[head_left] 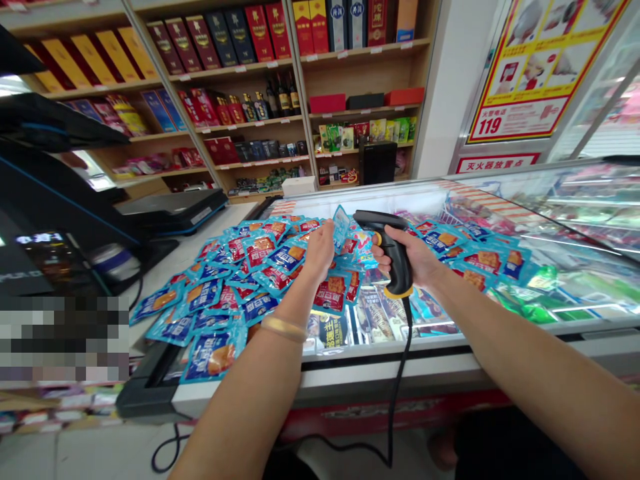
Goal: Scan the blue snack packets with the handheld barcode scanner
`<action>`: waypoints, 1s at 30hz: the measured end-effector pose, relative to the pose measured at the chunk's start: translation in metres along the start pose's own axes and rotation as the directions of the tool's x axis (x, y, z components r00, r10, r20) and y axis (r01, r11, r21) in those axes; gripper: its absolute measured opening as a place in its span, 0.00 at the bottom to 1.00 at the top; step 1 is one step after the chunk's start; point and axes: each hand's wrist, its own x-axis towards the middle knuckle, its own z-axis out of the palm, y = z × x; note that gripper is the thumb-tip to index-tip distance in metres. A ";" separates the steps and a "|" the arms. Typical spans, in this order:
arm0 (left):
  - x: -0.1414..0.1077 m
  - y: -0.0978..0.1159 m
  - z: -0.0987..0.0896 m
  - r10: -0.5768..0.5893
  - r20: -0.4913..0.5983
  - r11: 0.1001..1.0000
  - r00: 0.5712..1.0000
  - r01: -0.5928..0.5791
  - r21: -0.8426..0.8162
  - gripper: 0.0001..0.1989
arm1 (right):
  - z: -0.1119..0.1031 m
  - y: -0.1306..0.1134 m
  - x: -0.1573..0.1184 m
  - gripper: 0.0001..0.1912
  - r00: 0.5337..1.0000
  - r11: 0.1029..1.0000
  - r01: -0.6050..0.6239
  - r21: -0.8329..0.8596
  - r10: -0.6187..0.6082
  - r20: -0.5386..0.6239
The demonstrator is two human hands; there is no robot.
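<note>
Glossy film, clear glass and matt black plastic before you.
The packets [275, 257] you see heaped are thin plastic film, shiny and crinkled, and the raised packet [341, 225] has the same sheen. Your scanner [399, 263] looks like hard plastic, mostly matt black with smooth yellow trim; its cord [406, 340] is smooth and rubbery-looking. Your bracelet [285, 328] looks like smooth metal with a soft shine. Under the packets, the freezer's glass top [350, 203] reflects light at you, edged by a smooth pale frame [350, 373], metal or plastic. Beyond, you face wooden shelves [363, 68] and boxes [257, 33] of smooth printed card.
</note>
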 end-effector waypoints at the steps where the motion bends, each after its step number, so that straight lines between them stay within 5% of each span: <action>1: -0.001 0.001 0.001 -0.001 0.011 1.000 1.000 0.001 0.014 0.20 | 0.000 -0.001 0.000 0.12 1.000 1.000 0.007 0.009 -0.007 -0.008; 5: -0.005 0.006 0.008 0.109 0.094 0.975 0.990 -0.125 0.184 0.15 | -0.012 -0.015 0.000 0.11 0.992 0.993 0.098 0.062 -0.093 -0.082; 9: -0.013 0.014 0.030 0.200 0.306 0.790 0.931 -0.339 0.512 0.12 | -0.042 -0.035 -0.009 0.11 0.977 0.985 0.142 0.099 -0.123 -0.176; 14: -0.028 0.020 0.077 0.118 0.498 0.555 0.859 -0.473 0.684 0.17 | -0.078 -0.053 -0.029 0.11 0.942 0.975 0.201 0.091 -0.166 -0.293; 21: -0.043 0.009 0.136 -0.018 0.605 0.445 0.796 -0.535 0.718 0.19 | -0.093 -0.065 -0.043 0.10 0.907 0.958 0.261 0.118 -0.202 -0.370; 26: -0.047 0.003 0.145 0.005 0.634 0.421 0.774 -0.577 0.700 0.18 | -0.090 -0.065 -0.043 0.11 0.901 0.949 0.285 0.136 -0.217 -0.375; 30: -0.042 0.010 0.126 0.049 0.603 0.413 0.796 -0.566 0.714 0.25 | -0.090 -0.063 -0.043 0.11 0.904 0.952 0.278 0.129 -0.215 -0.369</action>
